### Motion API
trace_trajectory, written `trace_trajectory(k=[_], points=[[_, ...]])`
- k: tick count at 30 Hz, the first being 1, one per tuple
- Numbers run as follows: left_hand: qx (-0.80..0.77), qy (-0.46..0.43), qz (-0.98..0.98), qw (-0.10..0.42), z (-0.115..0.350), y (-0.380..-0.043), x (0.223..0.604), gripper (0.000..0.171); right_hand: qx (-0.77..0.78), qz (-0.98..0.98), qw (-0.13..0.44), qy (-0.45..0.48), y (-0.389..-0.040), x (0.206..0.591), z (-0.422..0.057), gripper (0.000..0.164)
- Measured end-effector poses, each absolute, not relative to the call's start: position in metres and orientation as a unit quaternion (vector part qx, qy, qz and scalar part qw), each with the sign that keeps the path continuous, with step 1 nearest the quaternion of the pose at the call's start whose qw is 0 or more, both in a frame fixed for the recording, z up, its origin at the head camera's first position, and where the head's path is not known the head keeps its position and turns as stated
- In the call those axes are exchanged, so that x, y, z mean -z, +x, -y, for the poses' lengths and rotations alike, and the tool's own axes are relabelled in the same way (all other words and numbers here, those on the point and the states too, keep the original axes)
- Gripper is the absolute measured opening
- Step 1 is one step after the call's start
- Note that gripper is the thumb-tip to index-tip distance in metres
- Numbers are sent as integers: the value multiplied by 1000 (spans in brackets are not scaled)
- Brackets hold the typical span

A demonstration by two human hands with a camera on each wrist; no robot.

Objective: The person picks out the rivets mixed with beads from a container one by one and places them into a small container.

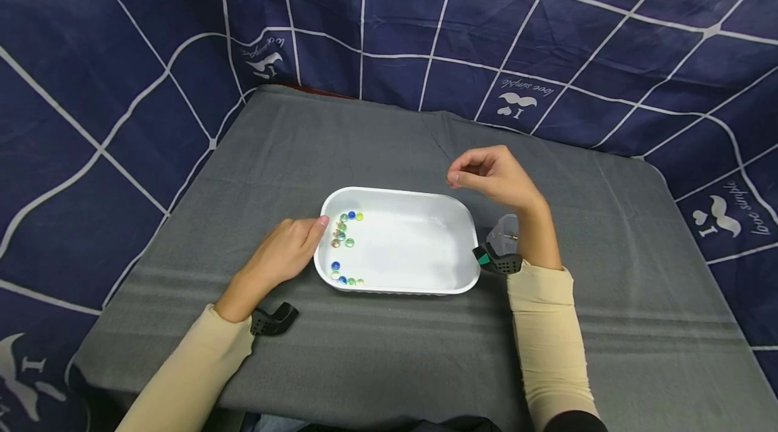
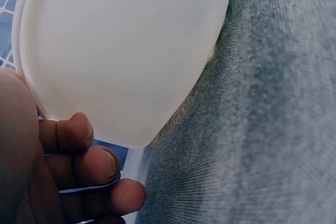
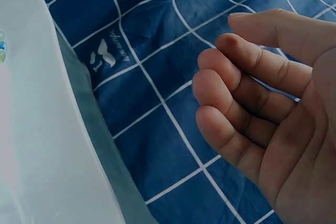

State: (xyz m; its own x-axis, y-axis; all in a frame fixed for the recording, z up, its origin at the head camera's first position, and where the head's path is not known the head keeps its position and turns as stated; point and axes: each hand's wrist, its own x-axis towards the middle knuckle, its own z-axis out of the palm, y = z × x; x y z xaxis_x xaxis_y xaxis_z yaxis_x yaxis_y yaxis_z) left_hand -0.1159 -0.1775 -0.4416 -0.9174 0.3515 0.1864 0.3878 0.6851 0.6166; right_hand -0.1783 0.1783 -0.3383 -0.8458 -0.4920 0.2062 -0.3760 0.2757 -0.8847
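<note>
A white rectangular tray (image 1: 413, 243) lies on the grey cloth, with several coloured glass marbles (image 1: 342, 227) spread along its left side. My left hand (image 1: 290, 250) holds the tray by its left end, the thumb over the rim and the fingers curled along the outside wall. In the left wrist view the fingertips (image 2: 107, 163) show beside that wall. My right hand (image 1: 495, 179) hovers past the tray's far right corner, fingers loosely curled and thumb near the index finger. Nothing shows between those fingers (image 3: 215, 90) in the right wrist view.
A small clear plastic container (image 1: 503, 235) stands right of the tray, partly hidden by my right wrist. Grey cloth (image 1: 377, 142) covers the table. A dark blue curtain with white lines (image 1: 401, 20) hangs along the back and sides.
</note>
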Motion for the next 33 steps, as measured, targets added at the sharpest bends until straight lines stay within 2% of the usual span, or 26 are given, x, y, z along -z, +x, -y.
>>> trace_trajectory(k=[33], points=[[338,-201,919,21,178,-116,442,43,532,-796,95,-273,-192,347,-125,8]])
